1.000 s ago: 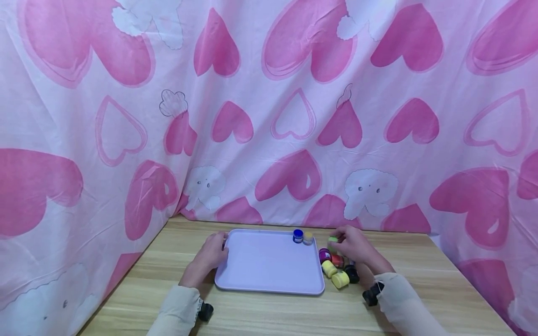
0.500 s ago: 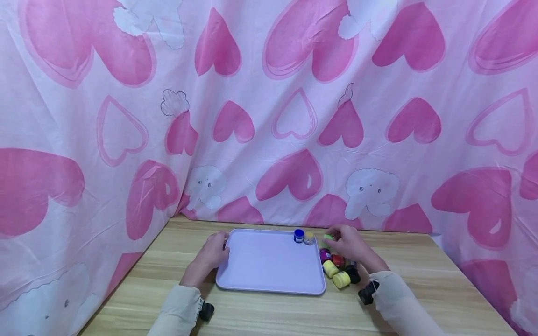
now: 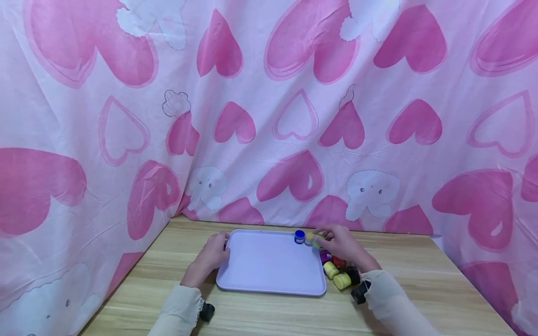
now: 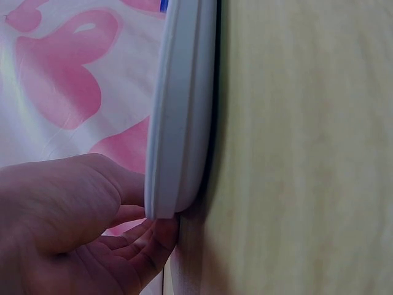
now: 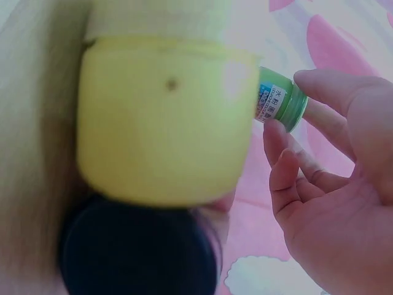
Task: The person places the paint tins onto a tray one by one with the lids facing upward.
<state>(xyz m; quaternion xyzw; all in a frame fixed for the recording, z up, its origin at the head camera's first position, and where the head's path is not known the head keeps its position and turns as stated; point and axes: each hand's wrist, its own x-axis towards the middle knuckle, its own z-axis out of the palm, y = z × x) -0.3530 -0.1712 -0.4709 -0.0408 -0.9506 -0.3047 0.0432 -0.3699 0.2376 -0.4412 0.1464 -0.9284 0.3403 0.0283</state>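
My left hand [image 3: 208, 254] holds the lilac tray [image 3: 269, 266] by its left edge; in the left wrist view the thumb lies at the rim and the fingers reach under it. My right hand [image 3: 342, 242] pinches a small green paint jar [image 5: 285, 101] with a printed label, between thumb and fingers. In the head view that jar is over the tray's far right corner. Just left of it, a blue paint jar [image 3: 299, 237] and a jar with a dull yellow lid [image 3: 309, 239] stand side by side on the tray.
Outside the tray's right edge lie a purple jar [image 3: 325, 256], a red jar [image 3: 338, 262], two pale yellow jars, one [image 3: 342, 281] nearer the front, and a black-lidded jar [image 3: 353, 274]. A pink heart-patterned cloth [image 3: 290, 177] hangs behind the wooden table [image 3: 269, 317].
My right hand has moved left with the green paint jar, from beside the tray to over its far right corner. The left hand stays at the tray's edge.
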